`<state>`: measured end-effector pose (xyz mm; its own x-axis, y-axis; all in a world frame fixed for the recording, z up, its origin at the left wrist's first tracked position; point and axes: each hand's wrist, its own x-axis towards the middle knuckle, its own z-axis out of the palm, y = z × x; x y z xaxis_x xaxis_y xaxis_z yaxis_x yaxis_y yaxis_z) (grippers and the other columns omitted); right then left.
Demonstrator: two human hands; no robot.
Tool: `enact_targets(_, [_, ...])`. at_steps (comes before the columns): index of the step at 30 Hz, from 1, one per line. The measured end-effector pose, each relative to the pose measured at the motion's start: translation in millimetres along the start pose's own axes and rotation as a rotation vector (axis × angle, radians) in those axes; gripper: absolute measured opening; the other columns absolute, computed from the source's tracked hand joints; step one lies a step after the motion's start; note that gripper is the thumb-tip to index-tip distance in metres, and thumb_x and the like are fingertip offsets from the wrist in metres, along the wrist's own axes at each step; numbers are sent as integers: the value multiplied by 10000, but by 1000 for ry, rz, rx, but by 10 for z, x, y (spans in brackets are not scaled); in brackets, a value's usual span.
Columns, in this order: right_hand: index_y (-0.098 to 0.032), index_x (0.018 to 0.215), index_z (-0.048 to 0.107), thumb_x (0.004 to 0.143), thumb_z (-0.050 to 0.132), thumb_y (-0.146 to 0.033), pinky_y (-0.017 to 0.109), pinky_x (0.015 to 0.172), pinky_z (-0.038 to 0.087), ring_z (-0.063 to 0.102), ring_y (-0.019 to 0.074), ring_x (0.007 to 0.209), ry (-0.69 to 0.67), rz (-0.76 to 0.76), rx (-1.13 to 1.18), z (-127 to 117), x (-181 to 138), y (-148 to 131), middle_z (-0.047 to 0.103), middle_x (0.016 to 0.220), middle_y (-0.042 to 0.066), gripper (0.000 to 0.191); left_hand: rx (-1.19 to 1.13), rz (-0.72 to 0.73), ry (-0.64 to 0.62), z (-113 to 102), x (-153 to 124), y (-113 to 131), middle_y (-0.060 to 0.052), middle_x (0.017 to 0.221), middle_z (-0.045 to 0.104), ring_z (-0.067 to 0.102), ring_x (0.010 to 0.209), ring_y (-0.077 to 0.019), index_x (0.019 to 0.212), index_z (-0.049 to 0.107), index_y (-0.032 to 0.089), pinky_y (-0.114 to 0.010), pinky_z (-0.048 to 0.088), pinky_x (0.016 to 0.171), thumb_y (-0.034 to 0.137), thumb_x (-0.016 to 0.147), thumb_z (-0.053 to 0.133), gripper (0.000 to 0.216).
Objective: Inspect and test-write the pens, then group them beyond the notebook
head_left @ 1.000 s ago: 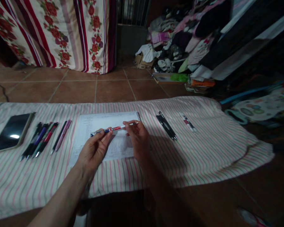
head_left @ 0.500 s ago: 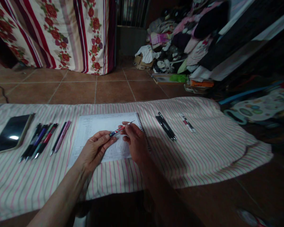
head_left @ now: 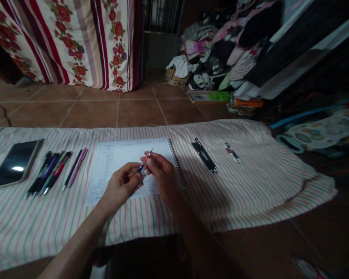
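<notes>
Both my hands meet over a spiral notebook (head_left: 163, 144) with written pages. Between them is a red, white and blue pen (head_left: 145, 161), tilted with its thin tip pointing up and away. My left hand (head_left: 122, 182) pinches the blue lower end. Higher up, my right hand (head_left: 161, 170) has its thumb and fingers closed around the red part. To the right of the notebook lie two black pens (head_left: 204, 155), side by side. Farther right is a white pen with dark and red markings (head_left: 231, 152).
Left of the notebook lie a black pen and a pink pen (head_left: 78, 167), then several dark and coloured pens (head_left: 48, 174). A phone (head_left: 14, 162) rests at the far left of the striped cloth (head_left: 250, 186). Beyond are a floral curtain (head_left: 90, 42) and piled clothes (head_left: 218, 50).
The pen has tipped steeper, its tip shifting left. My right hand has moved left and lower along it, closer to my left hand. The other pens lie still.
</notes>
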<state>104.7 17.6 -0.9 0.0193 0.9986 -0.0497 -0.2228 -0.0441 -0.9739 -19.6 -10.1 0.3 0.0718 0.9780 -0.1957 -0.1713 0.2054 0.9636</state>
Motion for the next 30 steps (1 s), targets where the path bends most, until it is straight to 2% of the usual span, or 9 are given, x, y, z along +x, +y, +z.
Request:
enact_targets(7, [-197,928,667,707,630,-293,201,502,505,635,112,619,-71,-29,-27,29,3,102,723,829,28,244,62,-6,3,11,-15,42,3,569,597,498,472,-85,889,579,149,-189,364,440,394,679,692,341])
enact_targets(12, [-204,952,667,728,607,-296,197,485,494,637,119,630,-120,-76,-201,-29,19,107,713,830,23,249,65,-6,33,-6,-6,31,7,532,583,457,412,-71,828,580,150,-177,308,390,445,679,681,345])
enact_targets(14, [-217,973,663,747,594,-306,199,494,488,644,132,679,-81,-129,-308,-130,78,94,707,862,28,253,45,0,59,-13,-3,29,13,525,576,476,419,-76,815,580,155,-178,323,398,425,670,694,327])
enact_targets(17, [-208,942,667,750,593,-337,222,529,493,626,135,642,108,-221,-426,-353,209,64,686,775,24,243,31,33,98,-29,0,26,28,519,569,496,429,-85,885,585,164,-183,350,412,379,676,695,319])
enact_targets(21, [-178,928,660,756,568,-318,270,637,505,624,154,693,238,-294,-560,-625,334,13,679,791,47,241,45,47,137,-57,4,28,26,511,574,513,439,-97,922,582,165,-196,387,430,340,696,675,300])
enact_targets(25, [-165,915,657,766,534,-262,287,664,498,624,165,714,206,-341,-752,-728,345,-9,666,840,72,216,32,37,161,-54,5,59,0,574,609,549,480,-107,832,576,158,-203,417,451,316,684,682,241])
enact_targets(30, [-180,841,668,768,544,-203,291,699,485,617,162,710,110,-335,-968,-685,307,9,653,835,64,146,-19,30,156,-43,10,71,16,534,581,516,437,-93,794,584,160,-187,371,413,284,671,695,207])
